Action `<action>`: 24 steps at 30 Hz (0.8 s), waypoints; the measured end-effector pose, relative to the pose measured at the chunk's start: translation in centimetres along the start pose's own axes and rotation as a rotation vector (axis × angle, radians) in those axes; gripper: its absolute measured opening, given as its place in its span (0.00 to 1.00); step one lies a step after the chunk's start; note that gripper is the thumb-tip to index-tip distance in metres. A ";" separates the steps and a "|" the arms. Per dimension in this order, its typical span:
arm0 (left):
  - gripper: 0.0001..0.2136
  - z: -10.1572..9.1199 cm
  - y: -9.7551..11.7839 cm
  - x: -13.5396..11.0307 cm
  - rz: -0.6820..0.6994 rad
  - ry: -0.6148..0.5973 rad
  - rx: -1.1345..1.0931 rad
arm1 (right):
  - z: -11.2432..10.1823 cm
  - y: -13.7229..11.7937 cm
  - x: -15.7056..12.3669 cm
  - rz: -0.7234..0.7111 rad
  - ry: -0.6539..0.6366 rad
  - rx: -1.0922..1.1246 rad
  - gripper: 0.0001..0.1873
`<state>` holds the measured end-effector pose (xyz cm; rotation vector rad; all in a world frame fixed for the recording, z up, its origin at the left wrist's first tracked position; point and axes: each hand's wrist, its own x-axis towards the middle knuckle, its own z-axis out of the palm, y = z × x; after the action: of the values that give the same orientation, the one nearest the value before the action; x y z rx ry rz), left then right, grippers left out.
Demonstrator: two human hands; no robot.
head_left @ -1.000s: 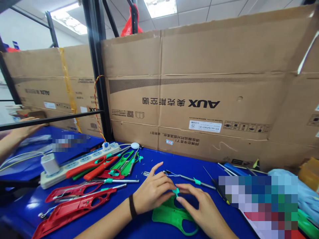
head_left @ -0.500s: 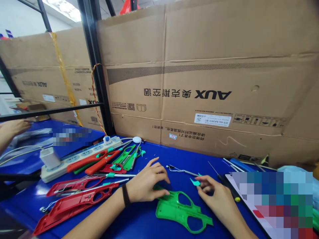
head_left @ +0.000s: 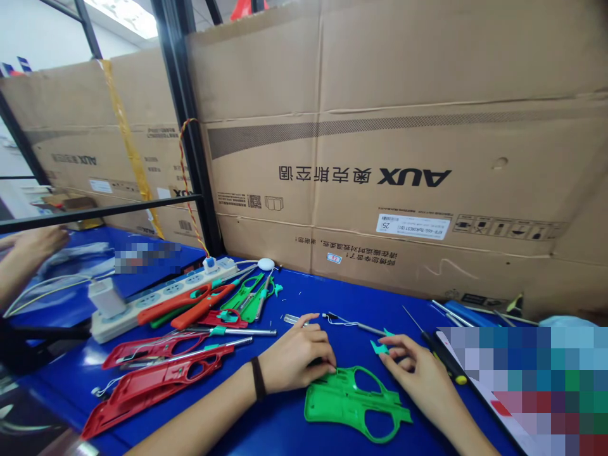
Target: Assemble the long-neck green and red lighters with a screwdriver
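A green plastic handle shell (head_left: 354, 405) lies flat on the blue table (head_left: 304, 304) in front of me. My left hand (head_left: 297, 358) rests at its upper left corner, fingers curled with the tips pressing the shell's edge. My right hand (head_left: 415, 373) is just right of the shell and pinches a small teal plastic piece (head_left: 379, 347) between thumb and fingertips. Behind my hands lies a thin metal rod with a teal clip (head_left: 358, 325).
Red handle shells (head_left: 156, 373), green and orange ones and metal rods lie to the left beside a white power strip (head_left: 161, 296). A screwdriver (head_left: 439, 351) lies right. Large cardboard boxes (head_left: 380, 164) wall the back. Another person's hand (head_left: 40, 240) works at far left.
My right hand drew the teal piece away from the green shell to the right. My left hand stayed at the shell's corner. The view shifted down and slightly right.
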<state>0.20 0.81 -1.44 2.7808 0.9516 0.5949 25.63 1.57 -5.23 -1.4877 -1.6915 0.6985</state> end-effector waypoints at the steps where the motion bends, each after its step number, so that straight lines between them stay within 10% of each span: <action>1: 0.02 0.0 0.1 0.0 0.008 0.001 -0.008 | 0.0 -0.1 0.0 0.001 -0.010 -0.007 0.17; 24: 0.05 -1.6 -0.5 -0.1 -0.190 0.171 0.070 | -0.9 0.9 1.2 -0.311 0.012 -0.407 0.11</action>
<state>-0.79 1.18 -0.14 2.6898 1.2774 0.7932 26.87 2.81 -5.19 -1.4365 -2.0824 0.1845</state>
